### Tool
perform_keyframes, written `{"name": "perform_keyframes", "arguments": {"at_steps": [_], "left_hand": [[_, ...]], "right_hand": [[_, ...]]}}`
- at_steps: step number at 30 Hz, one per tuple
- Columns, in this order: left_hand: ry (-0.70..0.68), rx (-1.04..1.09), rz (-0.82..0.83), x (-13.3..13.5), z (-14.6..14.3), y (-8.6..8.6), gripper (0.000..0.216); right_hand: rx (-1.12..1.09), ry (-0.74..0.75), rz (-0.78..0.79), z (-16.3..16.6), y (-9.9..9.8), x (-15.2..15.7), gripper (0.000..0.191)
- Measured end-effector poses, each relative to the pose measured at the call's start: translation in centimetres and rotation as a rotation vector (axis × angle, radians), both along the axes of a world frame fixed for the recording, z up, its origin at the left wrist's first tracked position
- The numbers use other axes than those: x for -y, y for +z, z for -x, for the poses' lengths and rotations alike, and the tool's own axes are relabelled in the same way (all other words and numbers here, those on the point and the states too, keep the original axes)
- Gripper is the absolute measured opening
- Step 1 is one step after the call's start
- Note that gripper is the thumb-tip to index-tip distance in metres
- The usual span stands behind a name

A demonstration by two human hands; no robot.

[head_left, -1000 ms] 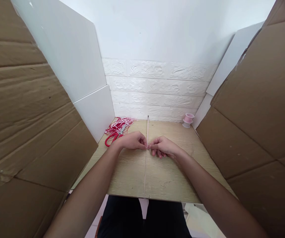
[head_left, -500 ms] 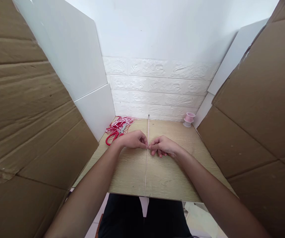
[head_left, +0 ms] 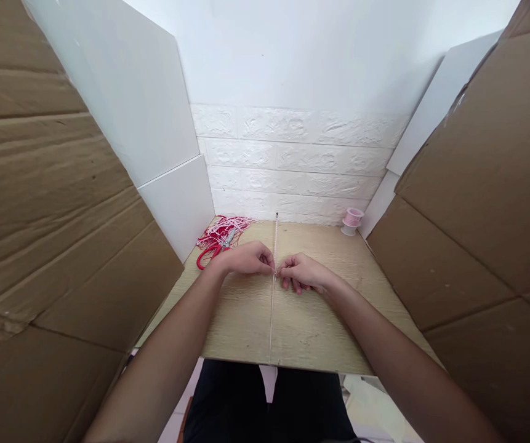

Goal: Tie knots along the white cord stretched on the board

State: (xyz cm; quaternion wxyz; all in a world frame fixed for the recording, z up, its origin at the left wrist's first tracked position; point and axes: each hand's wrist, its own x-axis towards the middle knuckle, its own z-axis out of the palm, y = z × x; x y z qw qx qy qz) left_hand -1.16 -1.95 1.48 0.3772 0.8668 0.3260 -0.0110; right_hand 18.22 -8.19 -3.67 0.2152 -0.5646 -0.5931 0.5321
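Observation:
A pale cord (head_left: 271,326) runs taut down the middle of the wooden table, from a small pin (head_left: 277,214) at the back to the front edge. Its far stretch looks thicker and knotted, pink and white. My left hand (head_left: 253,258) pinches thin thread at the cord from the left, thumb against fingertips. From the right, my right hand (head_left: 304,271) pinches at the same spot, its lower fingers curled loosely. A small loop of thread hangs between the fingertips. The fine thread in each pinch is barely visible.
Red-handled scissors (head_left: 216,249) lie by a tangle of red and pink-white cords (head_left: 221,229) at the back left. A pink thread spool (head_left: 352,218) stands at the back right. Cardboard panels (head_left: 84,246) rise on both sides, and a white brick-pattern wall (head_left: 292,160) closes the back.
The right fingertips have shifted slightly right, away from the cord. The small thread loop below the fingertips has narrowed and now lies closer to the cord. The left hand is nearly still.

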Motion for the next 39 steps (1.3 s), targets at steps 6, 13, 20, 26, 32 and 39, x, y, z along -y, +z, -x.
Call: {"name": "perform_keyframes", "arguments": {"at_steps": [6,13,20,26,32,39], "left_hand": [[0.091,-0.084,0.157,-0.3,0.6,-0.2,0.04],[0.085,-0.101,0.258,0.1,0.4,-0.1,0.041],[0.056,-0.082,0.326,0.1,0.2,-0.6,0.044],[0.051,-0.089,0.33,0.2,-0.1,-0.9,0.043],[0.044,-0.103,0.329,0.3,-0.2,-0.6,0.042],[0.056,-0.122,0.315,0.3,-0.5,-0.9,0.028]], "right_hand": [[0.014,-0.004,-0.025,0.2,0.2,0.2,0.016],[0.035,0.002,-0.056,0.7,0.6,0.5,0.013],[0.025,0.02,-0.085,0.7,0.4,0.4,0.019],[0.036,0.019,-0.096,0.8,0.3,0.4,0.022],[0.019,0.008,-0.094,0.8,0.4,0.4,0.022],[0.014,-0.007,-0.103,0.9,0.3,0.4,0.02]]}}
